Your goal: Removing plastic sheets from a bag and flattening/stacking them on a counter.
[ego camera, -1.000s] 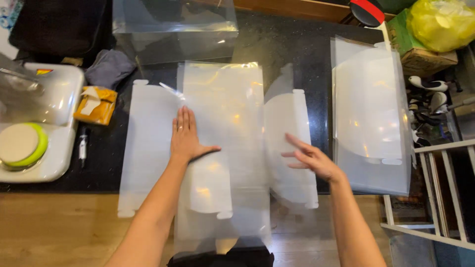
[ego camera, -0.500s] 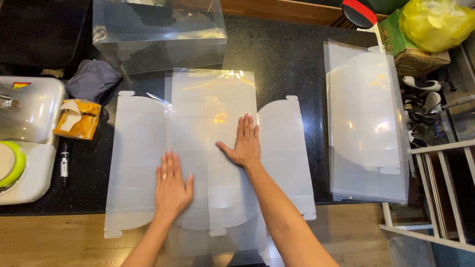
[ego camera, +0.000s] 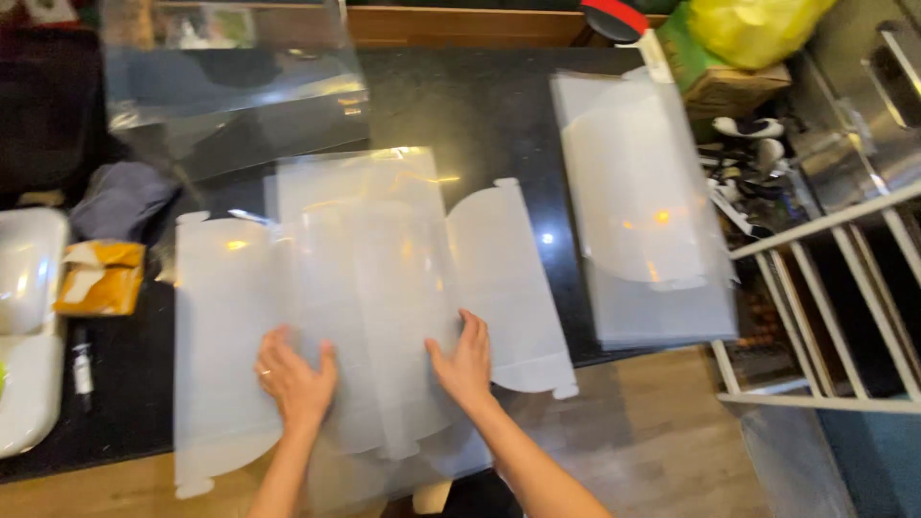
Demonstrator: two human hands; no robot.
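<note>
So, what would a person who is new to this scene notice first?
First, the large flat sheet of clear plastic, cut with rounded flaps, spread over the dark counter in the middle. The left hand and right hand both press flat on its near part. To the right lies a stack of similar clear sheets, and a bright yellow bag sits at the top right corner.

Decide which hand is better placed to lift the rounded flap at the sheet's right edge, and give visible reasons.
Probably the right hand. It lies flat on the translucent plastic sheet beside the rounded right flap; the left hand rests nearer the sheet's left panel, farther from that flap.
</note>
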